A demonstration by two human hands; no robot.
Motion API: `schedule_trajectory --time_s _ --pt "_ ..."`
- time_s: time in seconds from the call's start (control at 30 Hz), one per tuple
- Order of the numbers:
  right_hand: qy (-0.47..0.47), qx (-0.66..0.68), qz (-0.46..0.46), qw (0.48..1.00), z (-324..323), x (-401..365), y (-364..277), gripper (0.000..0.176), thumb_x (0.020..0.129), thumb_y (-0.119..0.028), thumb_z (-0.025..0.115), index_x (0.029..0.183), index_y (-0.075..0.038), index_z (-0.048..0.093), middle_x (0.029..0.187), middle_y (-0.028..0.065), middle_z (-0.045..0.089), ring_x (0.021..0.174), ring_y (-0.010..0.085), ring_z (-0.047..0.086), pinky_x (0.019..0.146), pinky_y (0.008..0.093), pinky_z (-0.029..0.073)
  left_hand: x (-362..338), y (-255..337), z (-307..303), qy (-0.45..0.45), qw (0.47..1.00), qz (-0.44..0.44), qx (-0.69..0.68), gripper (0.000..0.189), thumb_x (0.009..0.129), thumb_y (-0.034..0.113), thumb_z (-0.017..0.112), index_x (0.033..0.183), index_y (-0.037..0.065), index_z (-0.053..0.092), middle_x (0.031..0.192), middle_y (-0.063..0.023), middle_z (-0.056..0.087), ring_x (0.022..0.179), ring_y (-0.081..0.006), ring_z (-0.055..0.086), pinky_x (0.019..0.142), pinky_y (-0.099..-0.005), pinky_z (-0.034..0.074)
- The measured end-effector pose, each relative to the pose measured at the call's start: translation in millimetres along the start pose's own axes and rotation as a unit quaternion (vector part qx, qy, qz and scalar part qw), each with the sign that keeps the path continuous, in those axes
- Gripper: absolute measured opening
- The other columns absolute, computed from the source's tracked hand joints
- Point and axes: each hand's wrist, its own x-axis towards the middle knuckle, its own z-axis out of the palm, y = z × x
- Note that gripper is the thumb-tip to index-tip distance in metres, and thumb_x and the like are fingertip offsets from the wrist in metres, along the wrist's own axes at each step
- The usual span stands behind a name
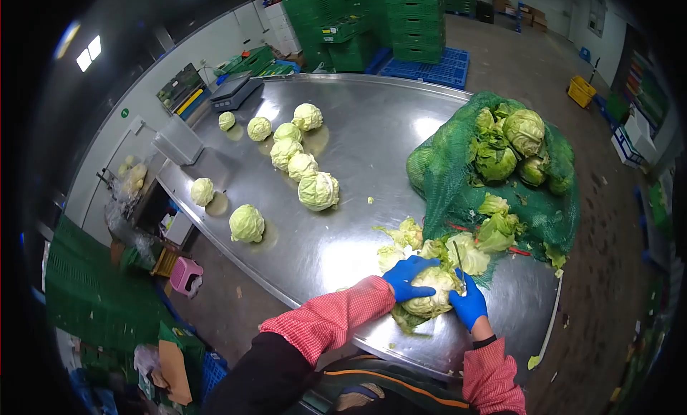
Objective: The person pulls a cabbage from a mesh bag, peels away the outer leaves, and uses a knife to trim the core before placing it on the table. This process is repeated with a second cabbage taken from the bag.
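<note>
A pale green cabbage (427, 300) rests on the metal table near its front edge. My left hand (410, 277), in a blue glove, grips it from the left with the thumb across its top. In my right hand (469, 303), also blue-gloved, is a knife (459, 257) whose thin dark blade points up and away beside the cabbage. The right fingers touch the cabbage's right side. Loose outer leaves (469, 254) lie just beyond both hands. Under the cabbage, a darker leaf (409, 320) spreads on the metal.
A green mesh sack (447, 164) with several untrimmed cabbages (524, 133) covers the table's right side. Several trimmed cabbages (318, 191) stand at the left and middle of the table (358, 143). A scale (235, 91) sits at the far left corner. Green crates (416, 25) are stacked behind.
</note>
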Motion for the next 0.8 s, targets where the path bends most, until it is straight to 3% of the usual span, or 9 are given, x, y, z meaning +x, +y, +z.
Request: schedule_trajectory --time_s 0.07,0.17,0.27,0.3,0.37,0.43,0.57,0.67,0.8 --pt "0.012 -0.085 0.097 0.992 -14.1 -17.4 -34.2 0.055 0.081 -0.025 0.066 0.132 -0.014 0.05 0.107 0.0184 0.067 0.096 0.0347 0.065 0.083 0.0408 0.05 -1.9 -0.7 1.2 0.028 0.997 -0.036 -0.069 0.074 0.077 0.044 0.076 0.139 0.017 0.046 0.137 -0.0199 0.045 0.125 -0.0382 0.045 0.106 -0.0454 0.036" --pt "0.088 -0.241 0.119 0.959 -13.1 -10.5 32.8 0.051 0.085 -0.032 0.062 0.131 -0.011 0.051 0.099 0.0227 0.067 0.088 0.0405 0.065 0.077 0.0449 0.051 -6.7 -36.9 39.7 0.199 0.963 -0.093 -0.158 0.07 0.074 0.042 0.079 0.134 0.015 0.052 0.124 -0.019 0.054 0.116 -0.0327 0.054 0.101 -0.0408 0.042" --pt "0.17 -0.171 0.021 0.97 -20.6 -17.2 39.1 0.062 0.085 -0.045 0.064 0.134 -0.012 0.047 0.104 0.0239 0.066 0.093 0.0409 0.064 0.078 0.0451 0.05 -0.2 -56.1 59.2 0.27 0.906 -0.171 -0.279 0.071 0.074 0.037 0.081 0.126 0.0 0.053 0.12 -0.0184 0.057 0.109 -0.0302 0.058 0.097 -0.0377 0.045" --pt "0.112 -0.14 0.093 0.979 -29.3 -26.4 -7.0 0.074 0.082 -0.048 0.067 0.141 -0.012 0.042 0.119 0.0219 0.062 0.102 0.0376 0.062 0.086 0.0422 0.049 0.8 -63.8 74.1 0.305 0.892 -0.185 -0.276 0.073 0.074 0.034 0.082 0.128 -0.001 0.047 0.116 -0.0199 0.058 0.103 -0.029 0.06 0.091 -0.0369 0.049" --pt "0.018 -0.147 0.098 0.984 -22.8 -28.4 -29.8 0.085 0.081 -0.063 0.06 0.146 -0.014 0.034 0.122 0.0238 0.06 0.108 0.0392 0.06 0.09 0.0417 0.048 -6.1 -3.4 63.7 0.249 0.795 -0.301 -0.465 0.077 0.073 0.032 0.083 0.129 0.0 0.042 0.113 -0.0212 0.058 0.099 -0.0264 0.06 0.084 -0.0369 0.051" --pt "-0.011 -0.12 0.109 0.987 -13.1 -30.5 -37.1 0.094 0.079 -0.064 0.06 0.15 -0.014 0.025 0.129 0.0242 0.056 0.117 0.0393 0.056 0.097 0.0404 0.044 -14.8 33.3 46.0 0.081 0.857 -0.391 -0.325 0.08 0.071 0.034 0.084 0.128 0.001 0.039 0.112 -0.0212 0.058 0.095 -0.0238 0.061 0.079 -0.0366 0.053" --pt "-0.044 -0.078 0.039 0.995 -31.7 -28.9 -14.9 0.089 0.081 -0.054 0.065 0.151 -0.016 0.025 0.131 0.0236 0.054 0.118 0.0385 0.055 0.098 0.0397 0.044 -5.3 25.0 44.8 0.175 0.983 -0.024 -0.048 0.1 0.063 0.036 0.088 0.141 0.007 0.034 0.131 -0.0205 0.045 0.123 -0.0343 0.045 0.104 -0.0433 0.04" --pt "-0.049 -0.114 0.049 0.991 -37.9 -39.5 -22.5 0.076 0.085 -0.048 0.062 0.148 -0.016 0.033 0.129 0.0238 0.055 0.115 0.0383 0.056 0.097 0.0401 0.044 15.0 14.1 56.4 0.05 0.997 0.054 0.02 0.106 0.06 0.036 0.089 0.146 0.01 0.032 0.141 -0.0222 0.034 0.133 -0.0375 0.033 0.111 -0.0433 0.031" --pt "0.052 -0.195 0.021 0.979 -32.0 -69.7 -16.5 0.039 0.092 -0.036 0.054 0.122 -0.012 0.054 0.108 0.0187 0.063 0.096 0.0358 0.063 0.083 0.0423 0.051 27.6 14.5 52.3 0.052 0.998 0.008 -0.029 0.106 0.061 0.04 0.088 0.147 0.012 0.032 0.14 -0.0232 0.037 0.131 -0.0388 0.037 0.11 -0.0447 0.033"
